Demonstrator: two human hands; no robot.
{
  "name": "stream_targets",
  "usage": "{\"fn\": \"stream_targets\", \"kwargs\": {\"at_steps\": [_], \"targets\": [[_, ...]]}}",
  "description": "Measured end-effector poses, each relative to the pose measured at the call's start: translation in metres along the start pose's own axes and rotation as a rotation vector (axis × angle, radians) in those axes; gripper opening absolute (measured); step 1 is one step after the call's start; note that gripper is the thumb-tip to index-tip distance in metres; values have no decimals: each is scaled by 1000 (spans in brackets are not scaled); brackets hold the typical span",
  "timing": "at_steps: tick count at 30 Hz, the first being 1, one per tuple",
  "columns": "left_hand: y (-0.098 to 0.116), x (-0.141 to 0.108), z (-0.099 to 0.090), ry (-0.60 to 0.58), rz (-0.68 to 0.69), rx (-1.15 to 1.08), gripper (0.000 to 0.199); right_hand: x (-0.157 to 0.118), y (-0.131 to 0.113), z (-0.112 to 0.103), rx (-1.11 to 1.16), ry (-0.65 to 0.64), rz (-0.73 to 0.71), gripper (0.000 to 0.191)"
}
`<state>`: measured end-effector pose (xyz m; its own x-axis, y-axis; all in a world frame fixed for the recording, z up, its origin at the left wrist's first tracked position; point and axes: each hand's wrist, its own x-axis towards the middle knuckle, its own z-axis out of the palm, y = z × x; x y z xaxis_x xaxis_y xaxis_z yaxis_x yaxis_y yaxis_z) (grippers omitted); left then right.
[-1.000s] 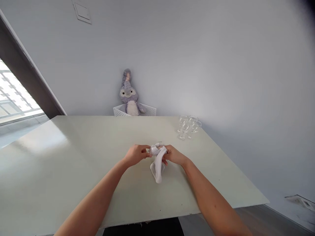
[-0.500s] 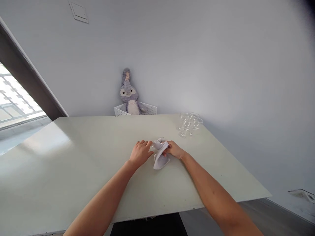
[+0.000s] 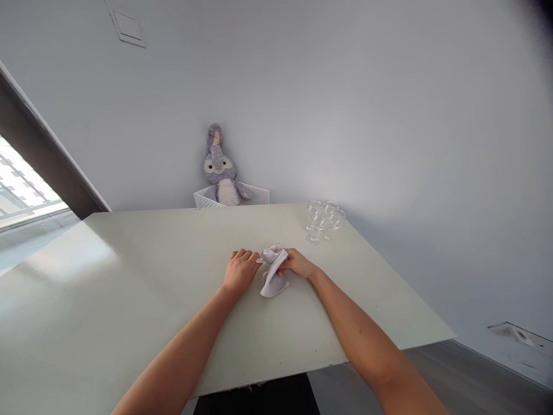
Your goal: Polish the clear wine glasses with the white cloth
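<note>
My left hand [image 3: 241, 271] is closed with thumb and fingers on the foot of a small clear glass [image 3: 260, 260], which lies tipped on its side above the table [image 3: 173, 248]. My right hand [image 3: 299, 264] pinches a white cloth [image 3: 275, 282] at the glass's mouth. Part of the cloth is bunched inside the bowl, and the rest hangs down towards the tabletop. The cloth and my fingers hide much of the glass. To the right and farther back, several clear stemmed glasses [image 3: 314, 223] stand upright in a close group.
Behind the table's far edge, a grey plush toy [image 3: 220, 170] sits in a white perforated basket [image 3: 259, 196]. A pale wall [image 3: 389, 127] rises behind the table and along its right side. A window [image 3: 26, 178] is at the left.
My left hand has gone from spread fingers beside the glass to gripping its foot. My right hand keeps the cloth in the bowl. The whole view has shifted slightly.
</note>
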<state>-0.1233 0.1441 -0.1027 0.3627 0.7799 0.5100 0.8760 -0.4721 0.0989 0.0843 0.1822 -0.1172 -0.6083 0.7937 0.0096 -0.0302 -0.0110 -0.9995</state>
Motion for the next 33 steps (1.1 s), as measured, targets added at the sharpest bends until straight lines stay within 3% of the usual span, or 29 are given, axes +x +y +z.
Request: {"fn": "stream_targets", "kwargs": {"at_steps": [5,9,14,18,24,30,33], "targets": [[-2,4,-3,26,22,-8,16,-3,-5,4,105,42,24,41],[-4,4,-6,65,26,-29,15,-8,-14,9,187,-4,15,54],[-10,4,-7,97,19,-38,16,-11,-22,15,252,-86,13,44],[-11,5,-7,120,56,-18,17,-14,-26,17,238,-49,18,39],[-7,4,-8,120,49,-69,17,-27,-38,17,264,-173,7,47],[3,4,-13,86,98,-75,21,-19,-22,23,211,78,22,31],[6,4,-13,7,128,-109,25,-17,-17,23,140,98,34,27]]}}
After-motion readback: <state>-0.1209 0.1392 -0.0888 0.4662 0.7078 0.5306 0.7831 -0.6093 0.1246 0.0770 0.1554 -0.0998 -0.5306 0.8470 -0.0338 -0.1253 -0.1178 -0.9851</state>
